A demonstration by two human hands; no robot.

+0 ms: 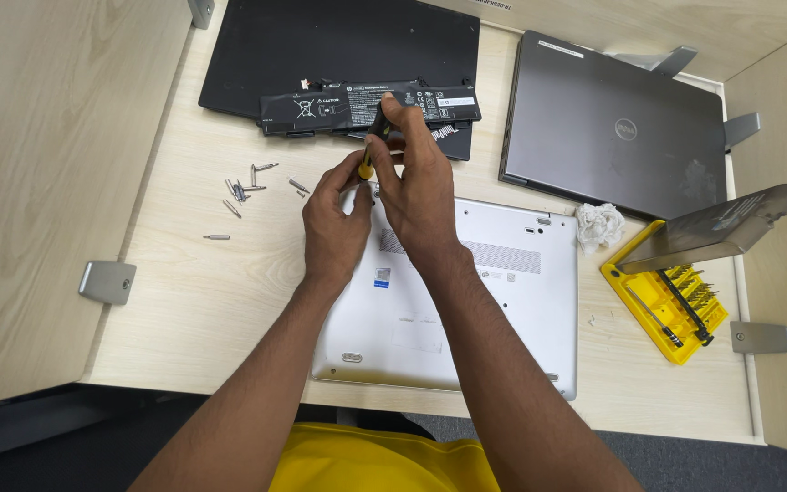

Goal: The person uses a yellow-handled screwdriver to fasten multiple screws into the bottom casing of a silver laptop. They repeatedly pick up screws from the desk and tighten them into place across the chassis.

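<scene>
A silver laptop (494, 301) lies upside down on the desk in front of me. My right hand (421, 187) grips a black and yellow screwdriver (373, 141), held upright over the laptop's far left corner. My left hand (334, 223) rests on that same corner, its fingertips pinching the lower end of the screwdriver. The tip and the screw under it are hidden by my fingers.
Several loose screwdriver bits (243, 191) lie scattered to the left. A black laptop (321, 46) with a long black battery pack (366, 107) on it lies behind. A grey laptop (612, 128), a crumpled white tissue (599, 226) and an open yellow bit case (676, 305) are on the right.
</scene>
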